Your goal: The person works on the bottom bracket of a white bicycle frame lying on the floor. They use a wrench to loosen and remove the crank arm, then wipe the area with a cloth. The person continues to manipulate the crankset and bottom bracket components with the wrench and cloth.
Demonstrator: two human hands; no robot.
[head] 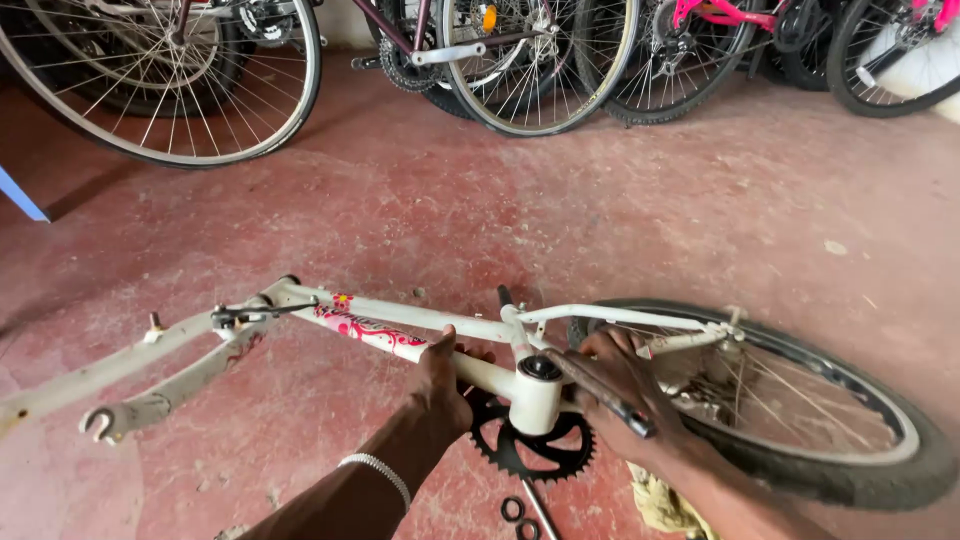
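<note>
A white bicycle frame (300,312) with pink flower markings lies on its side on the red floor, its fork pointing left and its rear wheel (800,410) at the right. My left hand (440,375) grips the frame's down tube just left of the bottom bracket shell (537,395). My right hand (625,385) holds a dark metal rod-like tool (600,392), whose upper end rests at the open top of the shell. A black chainring (535,455) sits under the shell. A beaded bracelet is on my left wrist.
Two small black rings (518,518) and a thin metal rod (540,508) lie on the floor below the chainring. A yellowish rag (660,505) lies by my right forearm. Several bicycles (520,60) stand along the back wall.
</note>
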